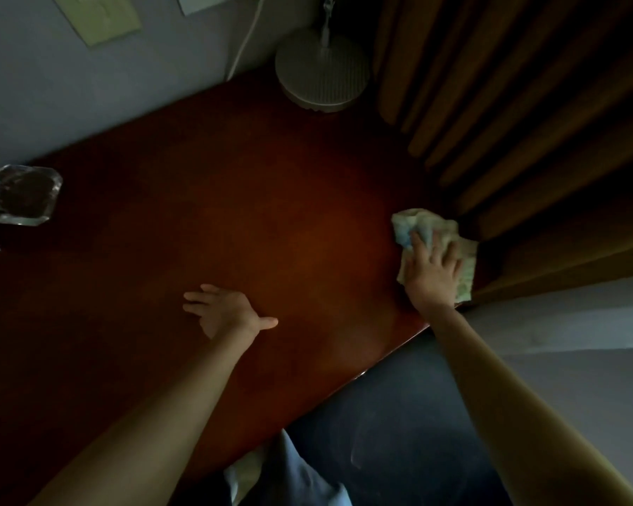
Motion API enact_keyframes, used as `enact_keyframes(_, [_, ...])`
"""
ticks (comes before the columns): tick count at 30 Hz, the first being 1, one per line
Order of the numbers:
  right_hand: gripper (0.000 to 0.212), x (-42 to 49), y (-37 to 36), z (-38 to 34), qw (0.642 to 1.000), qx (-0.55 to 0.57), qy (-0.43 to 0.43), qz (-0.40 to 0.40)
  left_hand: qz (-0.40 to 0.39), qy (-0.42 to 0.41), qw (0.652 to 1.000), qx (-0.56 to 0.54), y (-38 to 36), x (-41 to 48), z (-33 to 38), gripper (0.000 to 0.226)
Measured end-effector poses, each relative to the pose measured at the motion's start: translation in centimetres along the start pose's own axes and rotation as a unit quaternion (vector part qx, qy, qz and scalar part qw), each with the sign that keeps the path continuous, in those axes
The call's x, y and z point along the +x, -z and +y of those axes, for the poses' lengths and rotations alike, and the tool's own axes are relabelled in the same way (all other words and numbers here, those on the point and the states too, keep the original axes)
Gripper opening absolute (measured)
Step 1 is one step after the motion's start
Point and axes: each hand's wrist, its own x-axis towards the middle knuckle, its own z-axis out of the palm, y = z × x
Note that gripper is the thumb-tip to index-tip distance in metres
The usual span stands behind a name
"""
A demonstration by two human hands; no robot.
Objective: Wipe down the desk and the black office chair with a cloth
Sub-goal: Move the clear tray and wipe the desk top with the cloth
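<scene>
The dark red-brown wooden desk (pixel 234 220) fills the middle of the view. A pale, crumpled cloth (pixel 423 222) lies at the desk's right end, close to the curtain. My right hand (pixel 432 272) presses flat on the cloth with its fingers spread. My left hand (pixel 223 310) rests flat on the bare desk top near the middle, fingers straight and thumb out, holding nothing. The black office chair is not in view.
A round white lamp base (pixel 322 76) with a cord stands at the desk's far corner. A glass ashtray (pixel 21 195) sits at the left. Brown curtains (pixel 527 104) hang along the right edge. Blue carpet (pixel 399 414) lies below the desk's near edge.
</scene>
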Motion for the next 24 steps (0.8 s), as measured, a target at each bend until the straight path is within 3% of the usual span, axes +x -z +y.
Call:
enact_keyframes(5, [0.053,-4.8,-2.9,-5.3,0.980,-0.090,0.165,-0.067,0.004,-0.002,1.000,0.003,0.2,0.0,0.0,0.138])
enact_keyframes(10, [0.083,-9.9,-5.8,-10.7,0.914,-0.176,0.344,-0.126,0.035,-0.025,0.999,0.017,-0.2,-0.3,-0.9,0.138])
enact_keyframes(15, [0.074,-10.4,-6.8,-11.4,0.905,-0.190,0.363,-0.113,0.078,-0.077,0.992,0.057,-0.9,-0.4,-2.8,0.125])
enact_keyframes(18, [0.053,-8.7,-6.7,-10.1,0.907,-0.184,0.373,-0.071,0.088,-0.105,0.989,0.053,-0.9,-0.3,-3.9,0.104])
enact_keyframes(22, [0.053,-5.3,-5.5,-9.0,0.926,-0.175,0.333,-0.040,0.165,-0.118,0.979,-0.009,0.1,0.3,-5.6,0.082])
enact_keyframes(24, [0.057,-2.2,-4.8,-7.6,0.952,-0.151,0.266,-0.031,0.199,-0.113,0.973,-0.018,0.6,1.0,-6.7,0.074])
